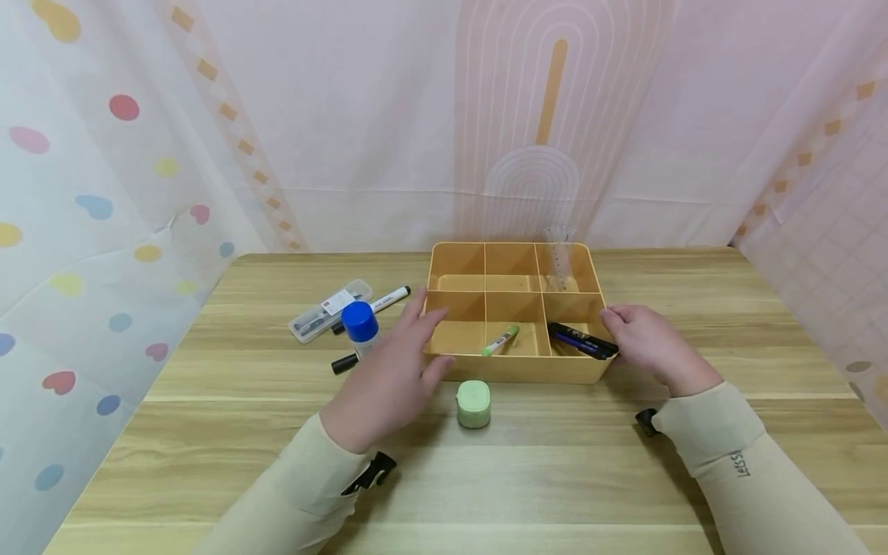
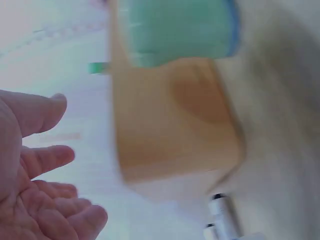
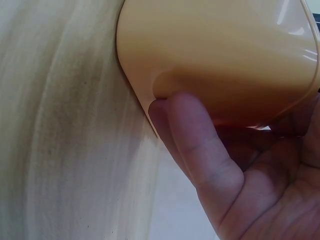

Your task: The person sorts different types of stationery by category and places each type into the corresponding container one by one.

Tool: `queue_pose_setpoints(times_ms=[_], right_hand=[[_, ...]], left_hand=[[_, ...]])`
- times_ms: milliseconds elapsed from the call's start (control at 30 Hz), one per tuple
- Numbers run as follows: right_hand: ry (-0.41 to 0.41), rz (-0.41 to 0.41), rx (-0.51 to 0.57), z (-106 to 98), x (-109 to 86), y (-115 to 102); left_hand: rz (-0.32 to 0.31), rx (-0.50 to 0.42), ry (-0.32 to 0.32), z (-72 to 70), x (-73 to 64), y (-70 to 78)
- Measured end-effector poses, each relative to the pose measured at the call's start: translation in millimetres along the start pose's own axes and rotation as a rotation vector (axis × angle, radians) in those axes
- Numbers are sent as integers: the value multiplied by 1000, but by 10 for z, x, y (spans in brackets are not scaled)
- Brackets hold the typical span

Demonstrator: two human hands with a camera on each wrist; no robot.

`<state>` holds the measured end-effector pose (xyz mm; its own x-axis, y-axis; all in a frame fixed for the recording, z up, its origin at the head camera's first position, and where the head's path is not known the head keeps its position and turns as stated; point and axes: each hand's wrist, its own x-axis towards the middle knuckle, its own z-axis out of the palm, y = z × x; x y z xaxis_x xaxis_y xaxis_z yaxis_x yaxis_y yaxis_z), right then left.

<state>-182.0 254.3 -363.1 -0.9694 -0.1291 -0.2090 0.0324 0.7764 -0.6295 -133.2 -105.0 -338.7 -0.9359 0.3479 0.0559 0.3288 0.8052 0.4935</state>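
A yellow-orange compartment organizer sits on the table. My right hand grips its right side, thumb at the rim; in the right wrist view, fingertips press its outer wall. My left hand is by the front left corner, fingers spread and holding nothing. From the left wrist, the organizer looks blurred, apart from the fingers. A small green-capped marker lies in the front middle compartment. Dark pens lean in the front right one, and a clear ruler stands in the back right one.
A small light-green box stands before the organizer. Left of it are a blue-capped bottle, a clear plastic case and a white marker. A black cap end shows beside my left hand. Patterned curtain hangs behind.
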Motion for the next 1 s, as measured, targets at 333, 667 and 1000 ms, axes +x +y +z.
queue_pose_setpoints(times_ms=[333,667,1000], right_hand=[[-32,15,26,-2,-9,-3],[-40,20,13,5,-19,-21],[-43,22,1,-3,-20,-16]], left_hand=[[322,-27,400,-368,-200,-49],[320,11,535,-554,-286,-189],[66,17,476,-710,-335,-512]])
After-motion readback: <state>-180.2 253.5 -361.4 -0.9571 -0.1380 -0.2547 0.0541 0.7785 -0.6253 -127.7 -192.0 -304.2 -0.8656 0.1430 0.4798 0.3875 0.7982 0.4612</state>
